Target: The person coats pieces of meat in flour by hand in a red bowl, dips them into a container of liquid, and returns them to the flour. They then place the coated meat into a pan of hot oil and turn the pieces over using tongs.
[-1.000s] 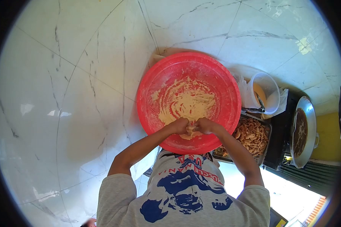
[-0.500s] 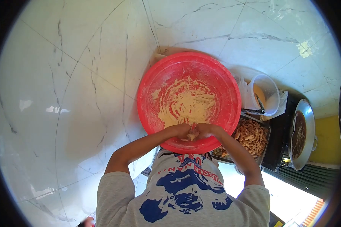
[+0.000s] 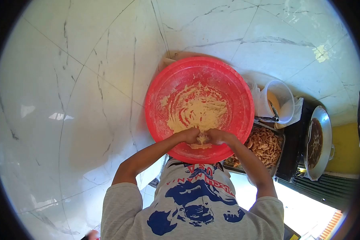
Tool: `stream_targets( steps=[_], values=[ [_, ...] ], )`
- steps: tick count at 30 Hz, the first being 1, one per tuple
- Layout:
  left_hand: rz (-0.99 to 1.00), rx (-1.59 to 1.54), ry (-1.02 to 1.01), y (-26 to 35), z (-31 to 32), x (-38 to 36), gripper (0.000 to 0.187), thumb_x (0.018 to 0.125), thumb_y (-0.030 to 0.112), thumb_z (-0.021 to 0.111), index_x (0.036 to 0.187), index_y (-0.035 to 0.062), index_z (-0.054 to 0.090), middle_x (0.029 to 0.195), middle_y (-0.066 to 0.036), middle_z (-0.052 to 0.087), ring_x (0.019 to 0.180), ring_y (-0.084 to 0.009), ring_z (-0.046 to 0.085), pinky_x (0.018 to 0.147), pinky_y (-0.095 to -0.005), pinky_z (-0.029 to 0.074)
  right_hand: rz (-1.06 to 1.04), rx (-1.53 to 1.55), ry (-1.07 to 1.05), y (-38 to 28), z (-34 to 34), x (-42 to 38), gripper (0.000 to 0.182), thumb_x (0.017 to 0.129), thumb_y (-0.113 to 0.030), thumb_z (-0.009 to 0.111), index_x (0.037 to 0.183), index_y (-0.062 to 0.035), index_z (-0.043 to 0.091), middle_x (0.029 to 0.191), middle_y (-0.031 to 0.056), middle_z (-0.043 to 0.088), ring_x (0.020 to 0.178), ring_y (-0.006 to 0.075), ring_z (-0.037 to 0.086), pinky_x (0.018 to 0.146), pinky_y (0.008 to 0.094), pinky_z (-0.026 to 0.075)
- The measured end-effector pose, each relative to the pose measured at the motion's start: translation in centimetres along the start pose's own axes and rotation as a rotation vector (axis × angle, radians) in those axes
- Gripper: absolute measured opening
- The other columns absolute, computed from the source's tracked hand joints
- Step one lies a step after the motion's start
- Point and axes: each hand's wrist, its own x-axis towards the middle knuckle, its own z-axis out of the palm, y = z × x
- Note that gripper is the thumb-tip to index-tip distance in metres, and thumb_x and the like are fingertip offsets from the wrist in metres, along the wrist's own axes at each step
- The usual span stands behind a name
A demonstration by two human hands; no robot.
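Both hands are in over the near side of the basin, backs up, fingers curled in. Left hand [image 3: 190, 136] and right hand [image 3: 216, 137] sit close together, a narrow gap between them. A pale, flour-coated clump [image 3: 203, 139] shows in that gap, at the fingers of both; can't tell which hand has the grip, or how tight. Fingertips are hidden, so exact finger opening is unreadable.

Red basin [image 3: 239, 94]: big, round, right in front of the torso, near rim about touching the shirt [image 3: 196, 200]. Pale yellow flour [image 3: 202, 112] is spread across the basin floor, thick in the middle, streaked with red where the bottom shows through. Thin dusting up the inner wall. More flour lies just below the hands.

To the right of the basin: metal tray [image 3: 283, 149] heaped with brownish strips [image 3: 264, 147], partly under the right forearm. Beyond the tray, a clear plastic tub [image 3: 286, 94] with light tan contents, standing beside crumpled clear plastic [image 3: 298, 112]. Dark utensil [image 3: 273, 119] at the tub's near side; type unclear.

Farther right, a wide metal wok [image 3: 327, 136] with dark brown liquid and lighter foam patches. Yellow panel [image 3: 346, 148] behind it. Marbled tile wall [image 3: 212, 28] past the basin.
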Motion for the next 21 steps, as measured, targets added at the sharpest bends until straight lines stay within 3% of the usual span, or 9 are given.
stream_targets(
  steps=[1, 4, 7, 10, 13, 16, 21],
  values=[
    [-0.052, 0.015, 0.022, -0.1, -0.1, 0.0, 0.036, 0.07, 0.022, 0.076, 0.099, 0.0032, 0.065, 0.085, -0.019, 0.066, 0.081, -0.0327, 0.063, 0.072, -0.0382, 0.048, -0.024, 0.026, 0.052, 0.6, 0.4, 0.3, 0.032, 0.083, -0.022, 0.065, 0.107, -0.0021, 0.06, 0.097, 0.0207, 0.064, 0.089, 0.0335, 0.061, 0.078, 0.0397, 0.048],
    [0.021, 0.389, 0.475, 0.6, 0.3, -1.2, 0.039, 0.065, 0.026, 0.077, 0.09, -0.0008, 0.065, 0.089, -0.021, 0.065, 0.086, -0.0347, 0.063, 0.075, -0.0397, 0.05, 0.079, -0.161, 0.206, 1.2, 1.2, 0.6, 0.035, 0.084, -0.017, 0.062, 0.116, -0.0043, 0.056, 0.112, 0.0204, 0.06, 0.101, 0.035, 0.058, 0.086, 0.0415, 0.047],
    [0.088, 0.286, 0.133, 0.9, -1.0, -0.8, 0.043, 0.063, 0.027, 0.078, 0.093, -0.0011, 0.063, 0.092, -0.021, 0.065, 0.088, -0.0338, 0.063, 0.076, -0.0394, 0.05, 0.154, -0.226, -0.038, 1.3, 1.1, 1.0, 0.039, 0.082, -0.019, 0.064, 0.118, -0.0055, 0.058, 0.121, 0.0204, 0.056, 0.109, 0.0357, 0.054, 0.091, 0.0433, 0.045],
    [0.016, 0.164, -0.132, -0.9, 1.5, 0.7, 0.043, 0.063, 0.022, 0.078, 0.1, 0.0056, 0.063, 0.095, -0.017, 0.065, 0.092, -0.032, 0.062, 0.076, -0.0392, 0.049, 0.113, -0.195, -0.14, 1.2, 1.4, 0.8, 0.045, 0.078, -0.025, 0.068, 0.118, -0.0063, 0.059, 0.114, 0.019, 0.06, 0.105, 0.0338, 0.058, 0.088, 0.0414, 0.046],
    [0.04, 0.092, -0.058, 0.7, 1.3, -0.2, 0.038, 0.065, 0.021, 0.077, 0.098, 0.006, 0.065, 0.093, -0.016, 0.066, 0.088, -0.0318, 0.063, 0.074, -0.0387, 0.049, 0.02, -0.122, -0.231, -0.1, 0.5, 0.3, 0.047, 0.074, -0.033, 0.073, 0.112, -0.0063, 0.063, 0.102, 0.0161, 0.066, 0.096, 0.0315, 0.062, 0.082, 0.039, 0.048],
    [0.059, 0.16, -0.02, 1.6, 0.6, -0.7, 0.03, 0.068, 0.02, 0.075, 0.094, 0.0068, 0.067, 0.085, -0.016, 0.066, 0.082, -0.031, 0.064, 0.072, -0.0381, 0.049, -0.022, -0.12, -0.165, 0.0, 0.7, 0.3, 0.045, 0.072, -0.038, 0.074, 0.104, -0.0066, 0.066, 0.09, 0.0143, 0.068, 0.086, 0.0302, 0.064, 0.075, 0.0375, 0.049],
    [0.126, 0.001, -0.067, 1.4, -0.1, -0.6, 0.02, 0.071, 0.014, 0.072, 0.09, 0.0064, 0.07, 0.078, -0.014, 0.066, 0.075, -0.0265, 0.064, 0.068, -0.0357, 0.048, 0.032, -0.187, -0.211, -0.3, 0.5, 0.6, 0.044, 0.073, -0.042, 0.073, 0.102, -0.0099, 0.067, 0.091, 0.0168, 0.066, 0.087, 0.0331, 0.062, 0.077, 0.0401, 0.048]
  ],
)
